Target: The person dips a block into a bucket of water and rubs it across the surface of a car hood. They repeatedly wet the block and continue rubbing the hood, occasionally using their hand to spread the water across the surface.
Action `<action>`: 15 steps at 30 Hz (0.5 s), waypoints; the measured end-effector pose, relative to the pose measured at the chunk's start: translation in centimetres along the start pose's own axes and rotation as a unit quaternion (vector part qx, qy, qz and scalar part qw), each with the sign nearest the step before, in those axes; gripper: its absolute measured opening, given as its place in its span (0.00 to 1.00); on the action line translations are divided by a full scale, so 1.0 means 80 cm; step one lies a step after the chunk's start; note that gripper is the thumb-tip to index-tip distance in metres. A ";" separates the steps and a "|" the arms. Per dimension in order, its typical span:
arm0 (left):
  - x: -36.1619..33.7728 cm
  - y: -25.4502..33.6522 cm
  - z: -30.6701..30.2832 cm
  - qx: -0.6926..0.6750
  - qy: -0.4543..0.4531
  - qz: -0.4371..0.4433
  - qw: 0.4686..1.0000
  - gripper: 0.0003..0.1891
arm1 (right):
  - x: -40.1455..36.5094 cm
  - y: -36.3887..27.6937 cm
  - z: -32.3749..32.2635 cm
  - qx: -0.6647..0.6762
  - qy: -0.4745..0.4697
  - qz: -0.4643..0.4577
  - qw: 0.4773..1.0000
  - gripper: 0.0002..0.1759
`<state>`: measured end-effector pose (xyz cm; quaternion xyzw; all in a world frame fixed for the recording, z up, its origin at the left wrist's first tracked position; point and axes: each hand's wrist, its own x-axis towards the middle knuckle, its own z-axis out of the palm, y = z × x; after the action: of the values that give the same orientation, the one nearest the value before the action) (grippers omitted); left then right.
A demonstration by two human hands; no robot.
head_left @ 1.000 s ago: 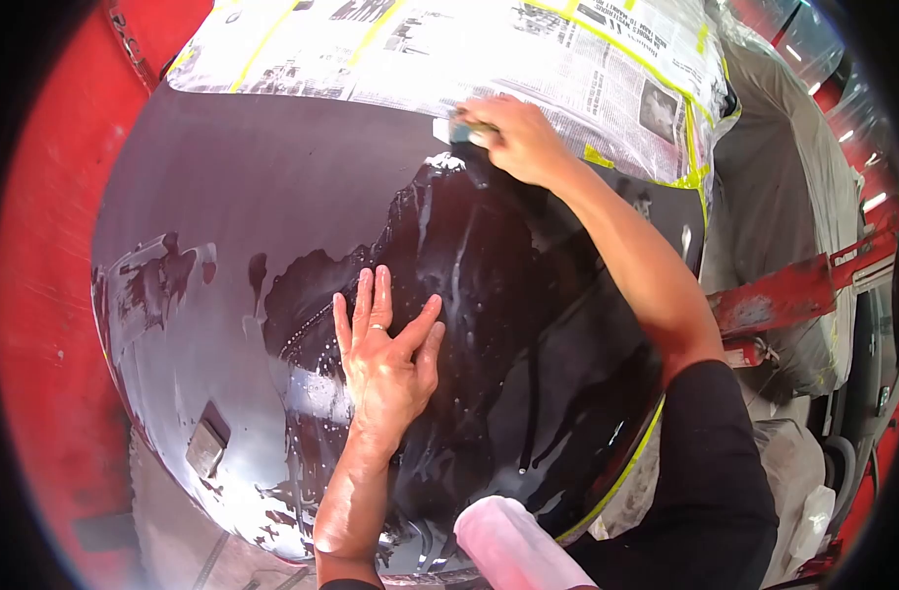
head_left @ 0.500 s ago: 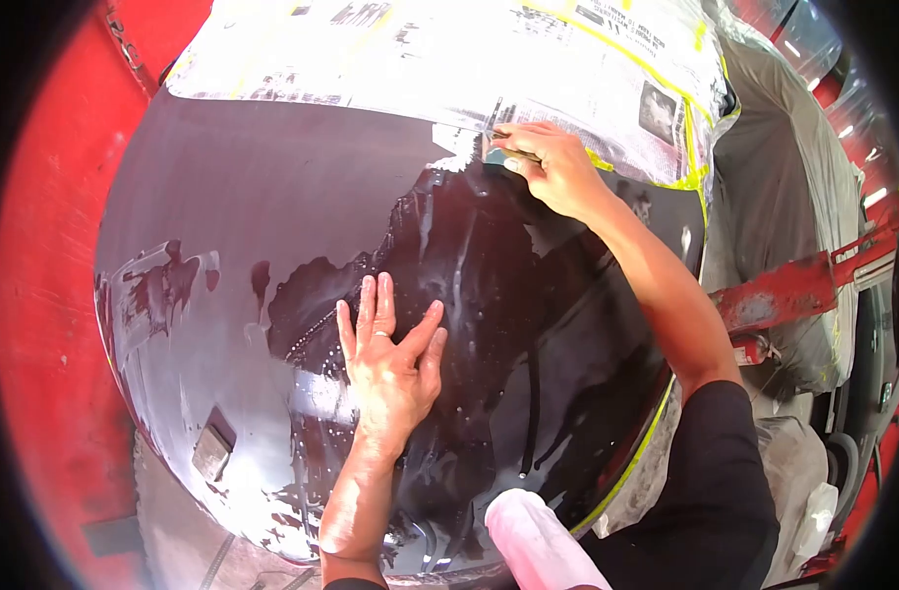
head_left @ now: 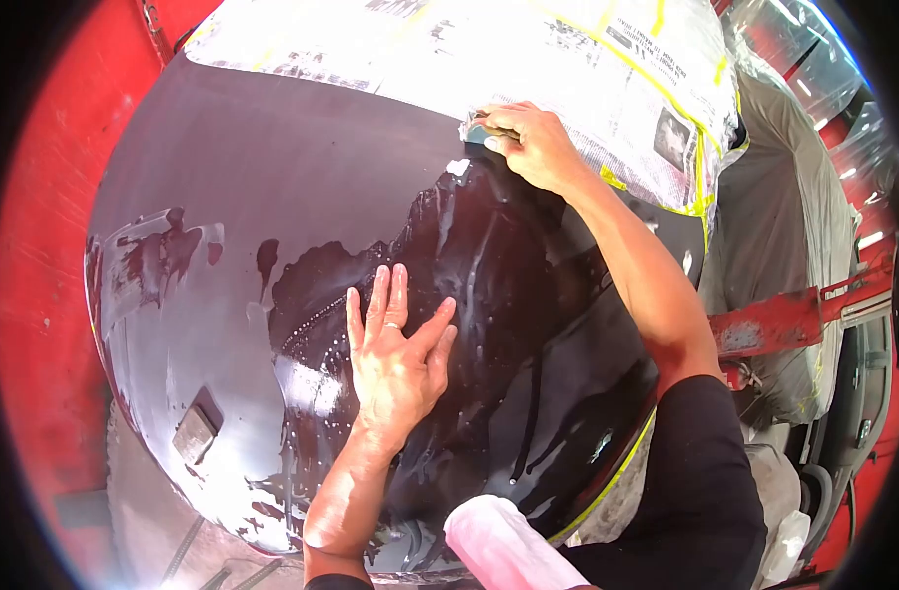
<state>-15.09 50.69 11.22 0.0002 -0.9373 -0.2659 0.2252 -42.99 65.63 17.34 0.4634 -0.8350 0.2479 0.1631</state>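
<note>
A wet, dark car hood [head_left: 302,177] fills the middle of the view, with milky streaks and droplets on it. My left hand [head_left: 395,364] lies flat on the wet area, fingers spread, holding nothing. My right hand [head_left: 530,143] is at the hood's far edge, beside the newspaper masking [head_left: 371,49]. Its fingers are closed on a small, flat grey-green piece [head_left: 478,135], which looks like folded sandpaper and is partly covered by the fingers. A white foamy patch [head_left: 458,167] sits just below that piece.
A grey rectangular block [head_left: 195,434] rests on the hood at lower left. Yellow tape [head_left: 703,177] runs along the newspaper. Plastic sheeting [head_left: 783,197] drapes another vehicle at right, behind a red metal arm [head_left: 764,323]. A pinkish-white rounded thing [head_left: 503,536] is at bottom centre.
My right hand has slid left along the newspaper's edge with the flat piece. The left hand stays flat on the hood. The camera view has tilted slightly.
</note>
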 end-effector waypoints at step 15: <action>0.002 0.000 -0.002 -0.012 0.004 -0.006 1.000 0.16 | -0.061 0.025 -0.027 0.049 0.003 0.003 0.999 0.21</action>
<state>-15.15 50.57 11.42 0.0045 -0.9333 -0.2781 0.2271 -42.11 71.12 16.14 0.4677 -0.8228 0.2901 0.1416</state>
